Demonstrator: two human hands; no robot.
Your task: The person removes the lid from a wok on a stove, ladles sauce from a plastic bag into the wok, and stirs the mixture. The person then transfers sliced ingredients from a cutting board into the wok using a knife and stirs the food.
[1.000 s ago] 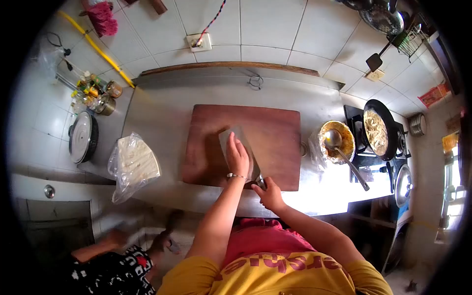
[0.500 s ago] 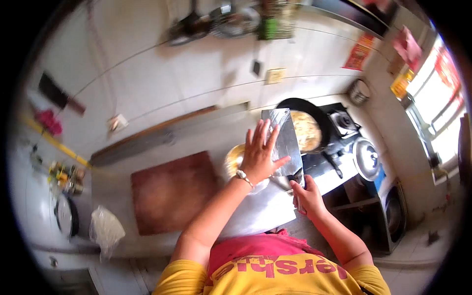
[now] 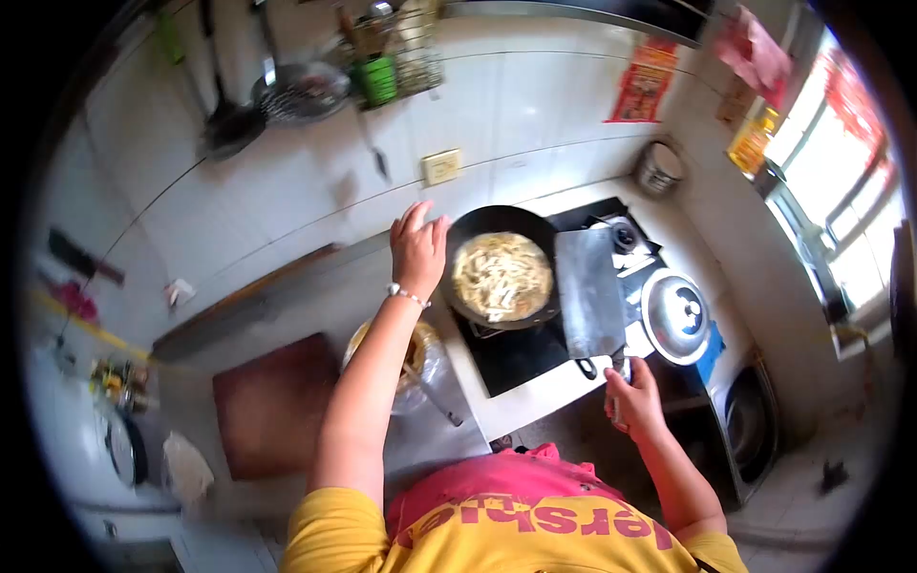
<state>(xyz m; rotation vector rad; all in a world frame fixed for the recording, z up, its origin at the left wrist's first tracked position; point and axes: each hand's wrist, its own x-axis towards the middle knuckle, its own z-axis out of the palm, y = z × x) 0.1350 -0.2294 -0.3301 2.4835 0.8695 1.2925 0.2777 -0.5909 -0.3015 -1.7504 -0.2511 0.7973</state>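
Just beyond the right hand [image 3: 637, 399], the cleaver [image 3: 589, 298] reaches away toward the far side, its handle inside the fist and its broad blade in front of the right part of the stove [image 3: 506, 363]. The wok [image 3: 501, 221] sits to the left of the blade, and to the right of and beside the left hand [image 3: 417, 256]. The blade's left edge comes close to the wok's right rim; whether they touch cannot be told from this angle.

The right hand is closed, its fingers wrapped around the cleaver's handle at the near end. The left hand holds nothing: it is raised and spread loosely, fingers toward the far wall, with a beaded bracelet [image 3: 409, 296] at the wrist. Its right side overlaps the wok's left rim in view, and contact there is unclear.

The cleaver's blade is grey, wide and nearly rectangular, with dull, cloudy patches on its face. The wok is black and round, and the food [image 3: 503, 277] in it is a heap of pale, cream-to-yellowish strips, browner toward the near right edge. To the right of the blade lies a shiny domed lid [image 3: 674, 317] with a knob. To the left of the stove, a bowl [image 3: 426, 340] is partly hidden behind the left forearm, and farther left a reddish-brown cutting board [image 3: 270, 408] lies on the metal counter [image 3: 382, 277].
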